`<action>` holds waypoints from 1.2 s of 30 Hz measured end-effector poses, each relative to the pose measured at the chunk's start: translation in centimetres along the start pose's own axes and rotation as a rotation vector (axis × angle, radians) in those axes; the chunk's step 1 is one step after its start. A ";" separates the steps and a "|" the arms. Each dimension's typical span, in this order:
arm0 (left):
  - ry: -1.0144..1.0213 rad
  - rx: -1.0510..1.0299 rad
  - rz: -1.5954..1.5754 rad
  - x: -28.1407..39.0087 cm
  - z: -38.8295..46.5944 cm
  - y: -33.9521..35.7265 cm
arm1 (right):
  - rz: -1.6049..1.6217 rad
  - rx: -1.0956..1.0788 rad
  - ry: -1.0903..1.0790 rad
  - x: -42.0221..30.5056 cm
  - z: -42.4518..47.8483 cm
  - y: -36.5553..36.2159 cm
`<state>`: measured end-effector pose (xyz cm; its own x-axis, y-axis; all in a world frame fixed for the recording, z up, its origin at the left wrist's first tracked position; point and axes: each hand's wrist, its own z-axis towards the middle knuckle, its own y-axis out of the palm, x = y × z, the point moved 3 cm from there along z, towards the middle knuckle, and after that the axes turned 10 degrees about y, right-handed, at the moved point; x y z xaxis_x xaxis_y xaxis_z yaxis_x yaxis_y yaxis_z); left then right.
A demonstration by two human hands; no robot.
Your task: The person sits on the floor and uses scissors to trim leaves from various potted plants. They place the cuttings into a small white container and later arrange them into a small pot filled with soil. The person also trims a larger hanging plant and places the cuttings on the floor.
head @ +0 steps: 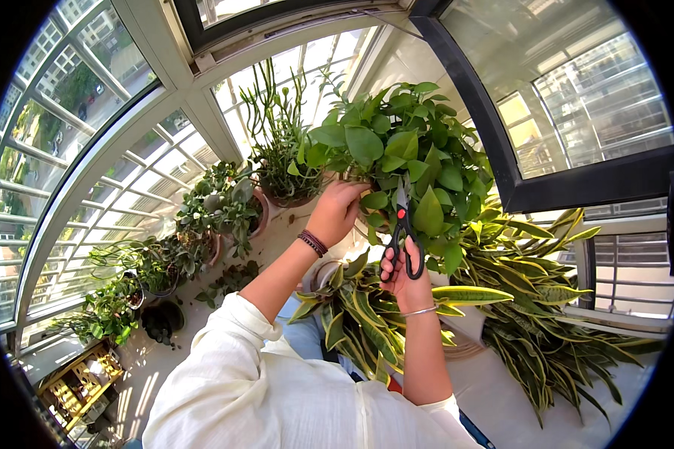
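Note:
A bushy pothos (365,147) with broad green leaves hangs before me. My left hand (338,209) reaches to its lower left side. The fingertips meet the plant's edge, and whether they pinch anything is hidden. In my right hand (411,289) is a pair of black-handled scissors (402,220) with a red pivot. Its finger loops stand somewhat apart, and the blades point up into the leaves, where the tips are partly covered. Below the scissors, a variegated snake plant (365,306) spreads its yellow-edged leaves around my right wrist.
More snake plants (533,280) crowd the right side. An open dark-framed window sash (505,174) juts in at upper right. Potted succulents (224,202) line the barred windows at left, near a tall thin-stemmed plant (283,140). A wooden rack (81,387) stands at lower left.

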<state>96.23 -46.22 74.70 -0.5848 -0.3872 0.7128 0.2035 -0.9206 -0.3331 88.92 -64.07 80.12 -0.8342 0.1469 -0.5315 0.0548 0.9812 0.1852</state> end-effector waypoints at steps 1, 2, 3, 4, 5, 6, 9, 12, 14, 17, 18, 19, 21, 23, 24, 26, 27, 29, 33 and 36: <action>-0.008 -0.034 0.035 0.6 0.2 0.5 | 0.024 -0.026 0.010 0.2 -0.3 -0.5; -0.016 -0.069 0.069 1.2 0.2 0.9 | 0.030 -0.042 0.013 0.6 -0.4 -1.0; -0.021 -0.100 0.101 1.5 0.4 1.4 | 0.058 -0.066 0.019 0.8 -0.6 -1.0; -0.130 -0.123 0.078 0.5 0.2 2.3 | 0.087 -0.090 0.025 0.9 -0.8 -1.1; -0.188 -0.099 0.051 0.2 0.3 2.8 | 0.116 -0.113 0.031 1.0 -1.0 -1.2; -0.243 -0.077 0.026 0.0 0.5 3.3 | 0.134 -0.141 0.044 1.0 -1.0 -1.2; -0.505 0.015 -0.353 -1.3 1.2 4.9 | 0.112 -0.174 0.044 1.1 -1.6 -0.8; -0.697 0.109 -0.831 -4.0 1.1 5.9 | 0.125 -0.194 0.014 1.4 -1.9 -0.8; -0.765 0.055 -0.855 -3.5 1.4 6.1 | 0.129 -0.159 -0.001 1.5 -2.2 -1.3; -0.780 -0.023 -0.737 -4.2 1.0 6.5 | 0.120 -0.109 -0.063 1.8 -2.7 -1.6; -0.828 -0.048 -0.662 -3.9 1.0 6.2 | 0.117 -0.105 -0.078 1.7 -2.9 -1.8; -0.876 -0.073 -0.586 -3.7 1.0 6.1 | 0.125 -0.111 -0.079 1.8 -3.0 -2.0; -0.858 0.050 -0.669 -4.3 0.1 6.6 | 0.140 -0.114 -0.086 2.0 -3.1 -2.5; -0.894 0.067 -0.822 -3.8 0.3 5.9 | 0.117 -0.103 -0.090 2.3 -3.4 -3.1; -0.953 0.119 -0.901 -4.0 0.2 5.9 | 0.105 -0.112 -0.083 2.6 -3.2 -3.2; -0.935 0.255 -1.074 -3.5 0.0 6.2 | 0.089 -0.127 -0.069 3.0 -3.1 -3.4; -0.923 0.324 -1.159 -3.1 -0.1 6.2 | 0.097 -0.140 -0.067 3.2 -3.0 -3.4; -0.957 0.250 -1.124 -2.4 -0.3 6.2 | 0.116 -0.145 -0.068 3.6 -3.1 -3.8; -0.822 0.135 -1.011 -2.7 -0.2 5.6 | 0.138 -0.194 -0.079 4.0 -3.6 -3.7; -0.753 0.226 -0.898 -3.1 -1.0 6.8 | 0.143 -0.264 -0.090 4.4 -3.8 -3.7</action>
<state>98.62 -51.21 69.61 0.0036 0.5374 0.8433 0.1347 -0.8359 0.5321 82.95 -67.49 80.25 -0.7757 0.3030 -0.5536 0.0135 0.8850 0.4655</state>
